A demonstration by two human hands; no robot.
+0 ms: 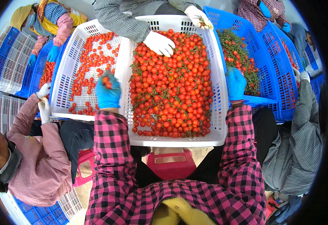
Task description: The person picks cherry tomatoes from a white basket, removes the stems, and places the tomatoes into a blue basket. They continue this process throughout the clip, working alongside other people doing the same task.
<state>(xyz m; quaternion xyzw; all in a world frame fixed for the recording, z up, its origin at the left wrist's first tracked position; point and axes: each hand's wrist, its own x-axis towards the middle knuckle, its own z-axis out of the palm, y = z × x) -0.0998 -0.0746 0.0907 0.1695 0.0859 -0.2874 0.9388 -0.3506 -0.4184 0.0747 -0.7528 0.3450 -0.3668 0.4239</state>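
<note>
Cherry tomatoes, many with green stems, fill a white plastic crate (178, 142) in front of me. My left hand (108, 91), in a blue glove, is over the edge of a second white crate (59, 92) at the left, with a few cherry tomatoes (106, 81) in its fingers. Loose tomatoes lie scattered on that crate's bottom. Also blue-gloved, my right hand (236, 83) is at the right rim of the middle crate, beside a blue crate (254, 56). Its fingers point away from me, and whether they hold anything is hidden.
Across from me, a co-worker's white-gloved hand (159, 44) rests on the tomatoes and the other (199, 18) holds something small at the rim. Stems and tomatoes (237, 56) lie in the blue crate. Co-workers sit at both sides. A pink stool (171, 166) stands below the middle crate.
</note>
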